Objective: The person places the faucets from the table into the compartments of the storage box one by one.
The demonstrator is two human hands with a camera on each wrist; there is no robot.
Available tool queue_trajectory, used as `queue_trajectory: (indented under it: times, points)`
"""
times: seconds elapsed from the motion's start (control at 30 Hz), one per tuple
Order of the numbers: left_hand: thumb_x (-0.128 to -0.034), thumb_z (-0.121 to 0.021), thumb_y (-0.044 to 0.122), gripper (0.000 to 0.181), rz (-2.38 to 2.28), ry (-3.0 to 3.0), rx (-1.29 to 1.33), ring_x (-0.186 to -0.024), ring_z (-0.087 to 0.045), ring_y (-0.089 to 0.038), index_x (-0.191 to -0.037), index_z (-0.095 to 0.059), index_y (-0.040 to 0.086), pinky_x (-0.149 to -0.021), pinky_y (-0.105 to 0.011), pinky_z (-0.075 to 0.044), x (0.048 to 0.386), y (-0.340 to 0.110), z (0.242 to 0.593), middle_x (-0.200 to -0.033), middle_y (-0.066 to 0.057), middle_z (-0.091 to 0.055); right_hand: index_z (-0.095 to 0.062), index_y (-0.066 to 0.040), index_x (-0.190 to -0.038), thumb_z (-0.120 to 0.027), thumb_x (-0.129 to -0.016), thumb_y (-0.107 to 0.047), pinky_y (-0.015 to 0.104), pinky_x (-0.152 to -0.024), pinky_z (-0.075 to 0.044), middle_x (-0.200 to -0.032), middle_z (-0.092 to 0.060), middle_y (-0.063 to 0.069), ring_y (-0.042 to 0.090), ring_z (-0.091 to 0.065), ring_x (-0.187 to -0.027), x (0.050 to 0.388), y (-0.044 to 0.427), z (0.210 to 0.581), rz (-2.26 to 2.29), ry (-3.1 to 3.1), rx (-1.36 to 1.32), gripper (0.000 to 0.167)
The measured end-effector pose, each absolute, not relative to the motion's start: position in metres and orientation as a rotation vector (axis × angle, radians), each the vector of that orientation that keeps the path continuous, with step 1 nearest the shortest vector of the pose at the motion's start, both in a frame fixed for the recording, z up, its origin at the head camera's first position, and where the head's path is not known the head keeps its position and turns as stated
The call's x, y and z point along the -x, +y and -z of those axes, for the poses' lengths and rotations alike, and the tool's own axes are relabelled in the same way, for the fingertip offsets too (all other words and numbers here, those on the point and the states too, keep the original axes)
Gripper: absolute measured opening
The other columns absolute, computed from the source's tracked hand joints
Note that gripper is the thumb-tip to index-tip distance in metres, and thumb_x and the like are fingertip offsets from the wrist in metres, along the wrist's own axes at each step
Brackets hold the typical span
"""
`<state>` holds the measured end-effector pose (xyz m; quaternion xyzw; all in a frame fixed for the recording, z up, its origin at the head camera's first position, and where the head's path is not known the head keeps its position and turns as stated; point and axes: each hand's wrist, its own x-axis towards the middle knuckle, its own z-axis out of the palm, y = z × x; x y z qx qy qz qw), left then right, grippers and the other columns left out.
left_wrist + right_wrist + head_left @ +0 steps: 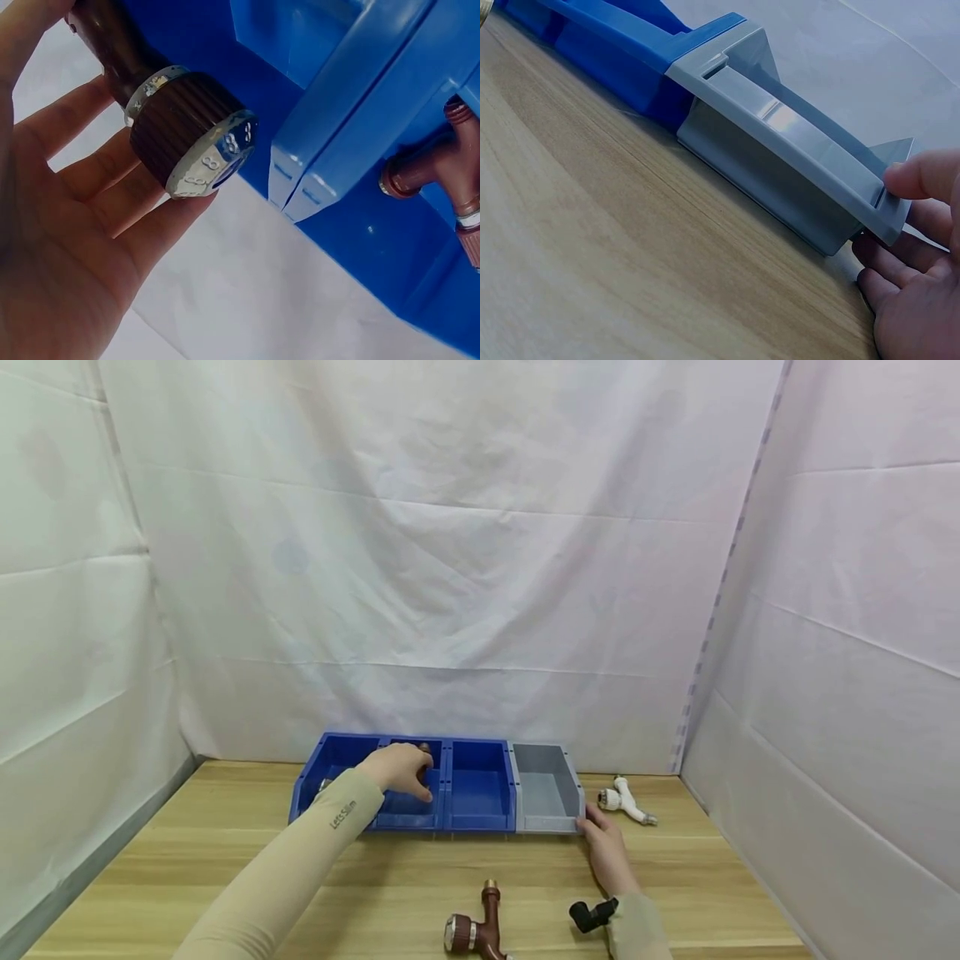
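My left hand reaches into the second blue bin from the left. It grips a brown tap with a ribbed knob and chrome cap; the tap's upper part is partly behind the thumb and fingers. Another brown tap lies in the adjoining blue compartment in the left wrist view. At the row's right end, my right hand pinches the front corner of the grey bin, thumb on the lip and fingers beneath.
A white tap lies right of the grey bin. One more brown tap lies on the wooden table near the front. A third blue bin stands beside the grey one. White cloth hangs behind and at both sides.
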<state>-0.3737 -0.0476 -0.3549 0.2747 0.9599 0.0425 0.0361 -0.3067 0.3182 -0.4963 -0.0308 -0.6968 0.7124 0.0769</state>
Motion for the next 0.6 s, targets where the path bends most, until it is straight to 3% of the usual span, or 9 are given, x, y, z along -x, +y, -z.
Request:
queue_trajectory:
  times: [0.2,0.43,0.6]
  points:
    - [-0.0772,-0.082,0.038,0.035,-0.165,2.944,-0.856,-0.068,-0.051,-0.015,-0.101,-0.067,0.017,-0.067,-0.037,-0.043,0.3725,-0.0478,0.3598,-0.075,0.006,-0.054,-0.032,0.005,-0.148,-0.047,-0.1,-0.005,0.008,-0.086,-0.036,-0.151,-0.031,0.023,0.029,-0.029,-0.138,0.305,0.3184,0.4975,-2.128,-2.096,0.079,0.052]
    - [-0.0775,-0.081,0.039,0.037,-0.143,2.941,-0.894,-0.068,-0.05,-0.014,-0.102,-0.068,0.014,-0.067,-0.037,-0.043,0.3773,-0.0453,0.3637,-0.075,0.006,-0.053,-0.03,0.006,-0.148,-0.046,-0.1,-0.005,0.009,-0.087,-0.036,-0.152,-0.029,0.022,0.028,-0.028,-0.139,0.3024,0.3216,0.4959,-2.168,-2.062,0.07,0.052]
    - [-0.0778,-0.08,0.042,0.04,-0.103,2.939,-0.872,-0.072,-0.052,-0.014,-0.105,-0.068,0.015,-0.069,-0.038,-0.045,0.379,-0.0443,0.3637,-0.077,0.007,-0.055,-0.029,0.006,-0.149,-0.047,-0.1,-0.006,0.021,-0.101,-0.033,-0.153,-0.028,0.022,0.027,-0.026,-0.14,0.3024,0.3221,0.4941,-2.162,-2.075,0.087,0.053]
